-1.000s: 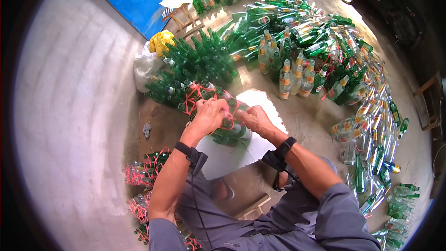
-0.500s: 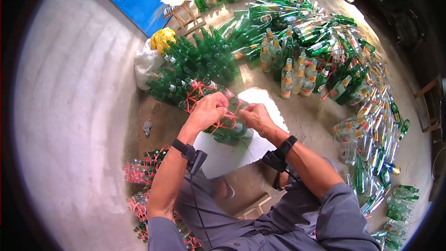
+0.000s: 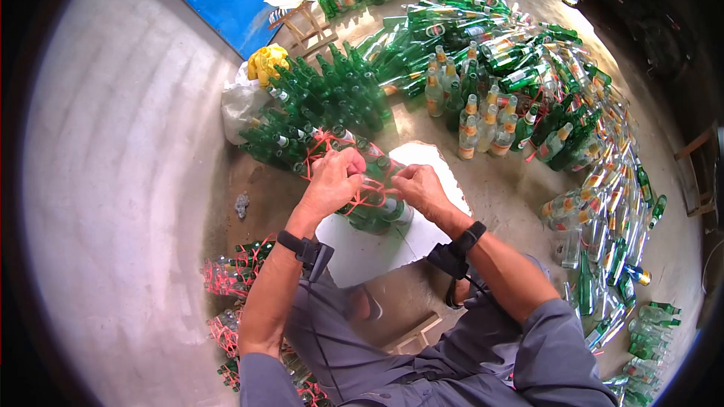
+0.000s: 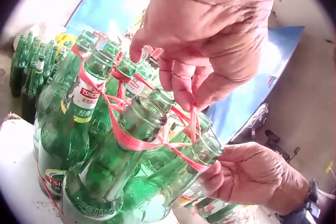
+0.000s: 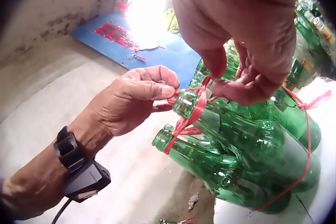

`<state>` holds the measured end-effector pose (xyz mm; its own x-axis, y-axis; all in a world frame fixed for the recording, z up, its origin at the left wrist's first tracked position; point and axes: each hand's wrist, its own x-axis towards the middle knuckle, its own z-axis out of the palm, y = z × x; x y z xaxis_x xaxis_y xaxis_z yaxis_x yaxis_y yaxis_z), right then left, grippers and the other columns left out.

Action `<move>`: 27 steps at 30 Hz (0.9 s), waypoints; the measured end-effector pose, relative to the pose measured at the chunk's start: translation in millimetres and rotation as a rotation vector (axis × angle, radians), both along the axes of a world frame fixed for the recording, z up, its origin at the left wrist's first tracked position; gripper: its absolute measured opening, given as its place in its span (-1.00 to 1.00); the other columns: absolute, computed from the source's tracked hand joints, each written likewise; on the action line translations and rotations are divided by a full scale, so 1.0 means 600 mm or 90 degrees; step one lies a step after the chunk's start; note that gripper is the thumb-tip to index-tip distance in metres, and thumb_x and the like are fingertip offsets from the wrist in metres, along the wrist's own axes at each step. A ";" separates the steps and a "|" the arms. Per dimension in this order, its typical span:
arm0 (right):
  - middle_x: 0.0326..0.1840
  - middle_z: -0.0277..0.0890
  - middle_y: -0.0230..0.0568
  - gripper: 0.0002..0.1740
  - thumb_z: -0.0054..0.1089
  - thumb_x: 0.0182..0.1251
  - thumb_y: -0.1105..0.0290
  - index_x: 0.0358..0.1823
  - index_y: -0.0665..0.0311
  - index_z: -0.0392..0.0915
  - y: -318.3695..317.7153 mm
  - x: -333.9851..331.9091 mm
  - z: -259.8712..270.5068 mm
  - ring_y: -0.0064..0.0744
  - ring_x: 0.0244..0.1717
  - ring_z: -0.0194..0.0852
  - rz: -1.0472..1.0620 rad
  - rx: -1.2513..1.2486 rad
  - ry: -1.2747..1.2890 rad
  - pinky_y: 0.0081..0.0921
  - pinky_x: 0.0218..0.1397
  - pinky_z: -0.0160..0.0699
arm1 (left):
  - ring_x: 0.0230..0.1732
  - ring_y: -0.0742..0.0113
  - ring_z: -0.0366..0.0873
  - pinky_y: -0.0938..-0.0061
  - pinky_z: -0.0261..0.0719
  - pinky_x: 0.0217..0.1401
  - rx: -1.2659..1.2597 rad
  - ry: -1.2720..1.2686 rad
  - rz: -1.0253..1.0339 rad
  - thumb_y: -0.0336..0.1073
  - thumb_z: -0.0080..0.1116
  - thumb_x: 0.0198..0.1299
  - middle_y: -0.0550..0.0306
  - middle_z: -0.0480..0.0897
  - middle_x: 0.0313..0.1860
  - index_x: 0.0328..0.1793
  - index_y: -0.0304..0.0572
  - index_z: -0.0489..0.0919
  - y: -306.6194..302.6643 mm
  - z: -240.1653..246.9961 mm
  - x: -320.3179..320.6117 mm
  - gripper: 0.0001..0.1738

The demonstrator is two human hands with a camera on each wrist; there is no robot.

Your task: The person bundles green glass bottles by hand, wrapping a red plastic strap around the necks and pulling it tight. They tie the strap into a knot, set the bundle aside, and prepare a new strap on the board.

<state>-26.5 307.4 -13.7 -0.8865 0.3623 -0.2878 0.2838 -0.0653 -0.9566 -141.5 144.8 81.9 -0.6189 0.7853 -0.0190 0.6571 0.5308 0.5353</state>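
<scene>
Bottle heap point(image 3: 520, 53), green and clear glass, beyond the board and curving down its right side, too crowded to count. White board point(image 3: 354, 256), ragged-edged, partly hidden beneath the bundle. Bottle bundle point(image 4: 68, 145), green glass, standing on the board, rear bottles partly obscured by those in front. Left hand point(image 4: 210, 40), fingers curled, pinching red twine point(image 4: 131, 142) above the necks. Right hand point(image 5: 247, 40), fingers curled, pinching twine beside a bottle mouth; in the left wrist view, some fingertips hidden behind glass. Red twine, looped round several necks, knots hard to make out. Neck label point(image 4: 85, 95), red and white, partly crossed by twine
</scene>
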 end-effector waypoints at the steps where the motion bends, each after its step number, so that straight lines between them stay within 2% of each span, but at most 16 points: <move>1: -0.33 0.72 0.10 -0.66 0.23 0.28 0.28 -0.17 0.50 0.69 -0.002 0.001 0.006 -0.05 -0.25 0.75 -0.014 0.177 -0.007 -0.21 -0.11 0.71 | -0.15 0.30 0.59 0.34 0.61 -0.03 0.042 -0.025 0.024 -0.49 0.20 0.09 0.07 0.58 -0.22 -0.16 -0.30 0.57 0.001 -0.004 0.002 -0.83; 2: -0.33 0.72 0.10 -0.66 0.23 0.28 0.28 -0.17 0.50 0.69 -0.003 0.002 0.013 -0.05 -0.25 0.75 -0.013 0.178 -0.005 -0.21 -0.11 0.71 | -0.15 0.30 0.59 0.34 0.61 -0.03 0.044 -0.024 0.025 -0.49 0.20 0.09 0.07 0.58 -0.22 -0.16 -0.30 0.57 0.004 -0.011 0.001 -0.83; 4: -0.23 0.73 0.17 -0.64 0.22 0.23 0.25 -0.17 0.44 0.72 -0.006 0.004 0.025 0.09 -0.15 0.75 -0.026 0.214 -0.010 -0.12 0.05 0.65 | -0.16 0.36 0.58 0.39 0.60 -0.07 0.130 -0.158 0.076 -0.50 0.17 0.15 0.12 0.56 -0.23 -0.05 -0.32 0.48 0.010 -0.020 0.001 -0.77; 11: -0.24 0.74 0.12 -0.67 0.24 0.27 0.23 -0.19 0.39 0.73 -0.027 0.005 0.038 0.02 -0.18 0.75 -0.088 0.214 0.038 -0.16 -0.02 0.66 | -0.21 0.39 0.57 0.45 0.59 -0.12 0.183 -0.183 0.123 -0.54 0.12 0.19 0.13 0.55 -0.22 -0.02 -0.34 0.42 0.020 -0.028 0.020 -0.77; 13: -0.42 0.70 -0.14 -0.71 0.32 0.31 0.34 -0.16 0.49 0.71 -0.034 0.001 0.028 -0.50 -0.39 0.63 -0.058 0.176 0.169 -0.46 -0.30 0.62 | -0.22 0.39 0.57 0.47 0.58 -0.13 0.233 -0.219 0.108 -0.57 0.10 0.20 0.13 0.54 -0.22 -0.04 -0.33 0.42 0.017 -0.056 0.010 -0.78; 14: -0.45 0.68 -0.26 -0.71 0.37 0.31 0.35 -0.10 0.48 0.72 -0.038 -0.002 0.014 -0.58 -0.40 0.57 -0.058 0.257 0.205 -0.52 -0.32 0.58 | -0.20 0.40 0.58 0.45 0.60 -0.15 0.264 -0.192 0.095 -0.59 0.09 0.19 0.14 0.54 -0.24 -0.05 -0.31 0.42 0.017 -0.072 0.009 -0.78; 15: -0.41 0.70 -0.28 -0.69 0.37 0.34 0.35 -0.03 0.46 0.72 -0.038 -0.001 0.014 -0.63 -0.39 0.54 -0.020 0.326 0.213 -0.53 -0.32 0.57 | -0.16 0.34 0.63 0.40 0.63 -0.12 0.248 -0.128 0.091 -0.57 0.11 0.19 0.07 0.59 -0.22 -0.01 -0.31 0.43 0.018 -0.069 0.016 -0.76; 17: -0.33 0.73 -0.29 -0.71 0.34 0.39 0.39 0.00 0.45 0.71 -0.043 0.003 0.034 -0.69 -0.32 0.54 0.032 0.257 0.180 -0.54 -0.27 0.58 | -0.08 0.08 0.71 0.24 0.67 0.01 0.240 -0.075 0.109 -0.50 0.10 0.18 -0.13 0.68 -0.12 0.08 -0.32 0.47 0.026 -0.036 0.043 -0.68; 19: -0.27 0.76 0.02 -0.71 0.31 0.33 0.35 -0.03 0.37 0.75 -0.042 -0.009 0.016 -0.26 -0.29 0.74 0.024 0.210 0.243 -0.36 -0.10 0.66 | -0.05 -0.01 0.73 0.18 0.68 0.03 0.234 -0.046 0.128 -0.50 0.08 0.16 -0.15 0.71 -0.12 0.07 -0.29 0.50 0.029 -0.032 0.052 -0.69; 20: -0.25 0.77 0.03 -0.72 0.29 0.35 0.39 -0.04 0.44 0.73 -0.041 -0.009 0.013 -0.34 -0.28 0.74 0.033 0.120 0.232 -0.38 -0.10 0.66 | -0.05 -0.05 0.73 0.15 0.67 0.04 0.251 -0.028 0.119 -0.50 0.07 0.16 -0.15 0.72 -0.12 0.07 -0.27 0.51 0.028 -0.041 0.050 -0.69; 23: -0.30 0.78 -0.08 -0.74 0.31 0.36 0.40 -0.09 0.48 0.72 -0.039 -0.008 0.015 -0.46 -0.27 0.70 0.032 0.137 0.188 -0.45 -0.14 0.65 | -0.06 -0.18 0.71 0.04 0.65 0.02 0.222 0.020 0.123 -0.44 0.01 0.20 -0.14 0.74 -0.13 0.04 -0.19 0.54 0.021 -0.042 0.052 -0.72; 25: -0.33 0.76 -0.21 -0.75 0.33 0.35 0.39 -0.10 0.47 0.72 -0.042 -0.004 0.042 -0.56 -0.31 0.65 0.039 0.141 0.147 -0.51 -0.17 0.63 | -0.08 -0.20 0.70 0.03 0.64 0.00 0.202 0.021 0.134 -0.42 0.02 0.21 -0.14 0.74 -0.13 0.03 -0.18 0.55 0.016 -0.042 0.050 -0.74; 27: -0.43 0.66 -0.38 -0.80 0.33 0.37 0.41 -0.18 0.46 0.72 -0.043 -0.004 0.059 -0.68 -0.42 0.48 0.047 0.088 0.127 -0.60 -0.32 0.50 | -0.11 -0.19 0.70 0.02 0.64 -0.01 0.188 0.018 0.152 -0.43 0.02 0.20 -0.15 0.74 -0.16 0.00 -0.18 0.58 0.007 -0.048 0.042 -0.74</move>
<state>-29.0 281.5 21.8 -0.9462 0.3188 -0.0558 0.0869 0.0841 -0.9927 -116.2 149.0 53.3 -0.7821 0.5883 0.2055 0.5500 0.4966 0.6715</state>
